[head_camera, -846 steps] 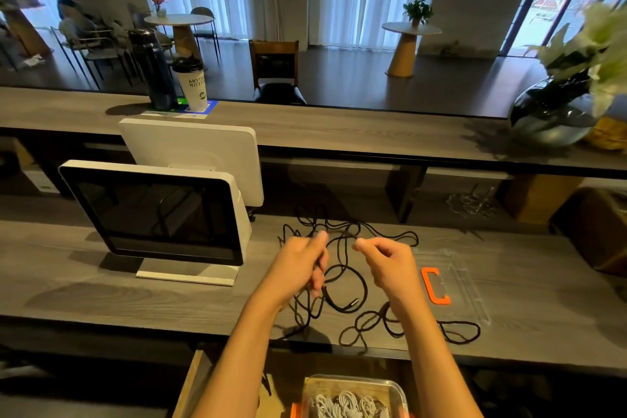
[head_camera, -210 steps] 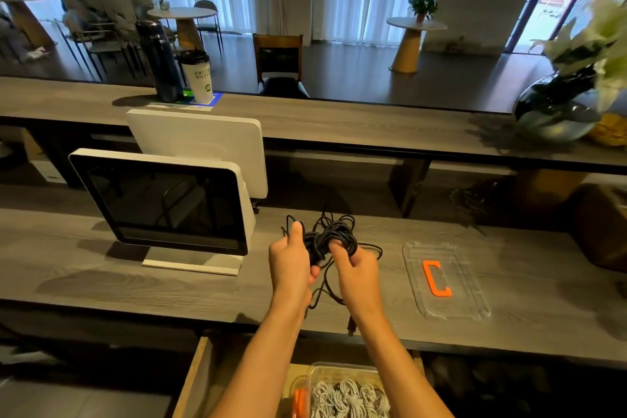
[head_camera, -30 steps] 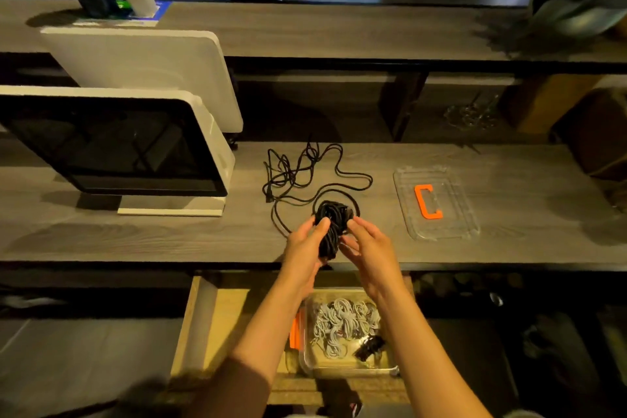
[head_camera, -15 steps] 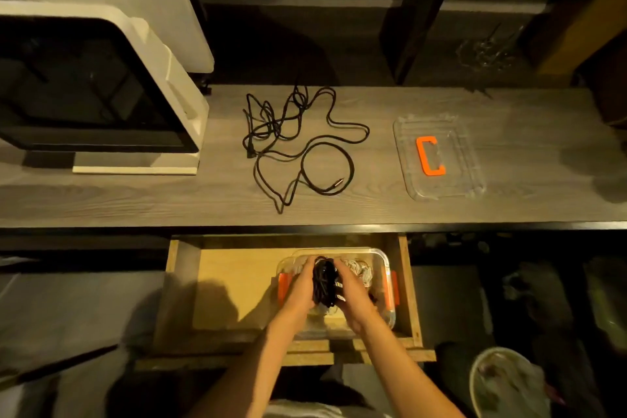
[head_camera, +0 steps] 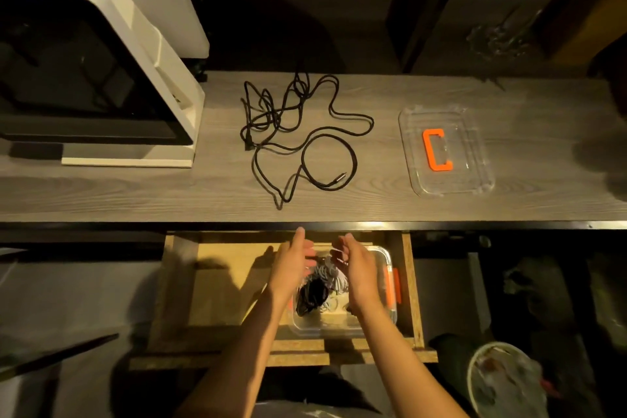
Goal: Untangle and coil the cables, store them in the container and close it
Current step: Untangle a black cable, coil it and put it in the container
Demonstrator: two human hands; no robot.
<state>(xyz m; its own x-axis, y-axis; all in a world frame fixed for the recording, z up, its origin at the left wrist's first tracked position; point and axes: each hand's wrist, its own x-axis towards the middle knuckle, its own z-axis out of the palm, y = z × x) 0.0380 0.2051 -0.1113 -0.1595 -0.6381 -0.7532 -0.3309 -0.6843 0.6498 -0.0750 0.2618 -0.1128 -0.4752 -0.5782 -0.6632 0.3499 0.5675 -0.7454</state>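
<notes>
Compared with half a second earlier, the black coiled cable now lies released in the clear container inside the open drawer, with the left hand and right hand above it, fingers relaxed, holding nothing.

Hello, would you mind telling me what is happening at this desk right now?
A person is packing cables away. Both hands, left hand and right hand, hover empty over the clear container in the open drawer, where a coiled black cable lies beside white cables. A tangled black cable and the lid remain on the desk.
</notes>
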